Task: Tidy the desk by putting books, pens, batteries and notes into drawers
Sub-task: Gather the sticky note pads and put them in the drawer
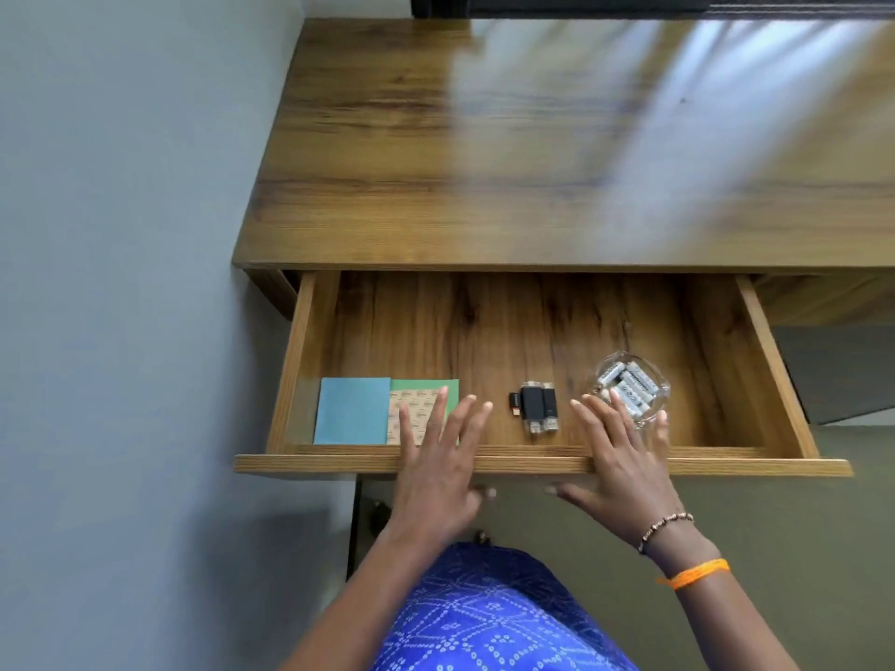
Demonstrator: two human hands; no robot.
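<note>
- Your left hand lies over the front edge of the open drawer, fingers straight and spread, pointing away from you; its grip is open and holds nothing. The thumb sits below the drawer front.
- Your right hand mirrors it across the same front edge, fingers straight and fanned, grip open and empty, thumb stretched leftward under the front panel.
- Both forearms reach up from the bottom of the view, angled inward toward each other. The right wrist carries a beaded bracelet and an orange thread band.
- The left fingertips reach over the notes: a patterned note on a green sheet, with a blue note just beside them at the drawer's left.
- Between your hands, small black USB drives lie together on the drawer floor.
- The right fingertips are just beside a clear glass dish holding the batteries, at the drawer's right.
- The drawer stands pulled out from under the wooden desk.
- A blue patterned garment shows at the bottom.
</note>
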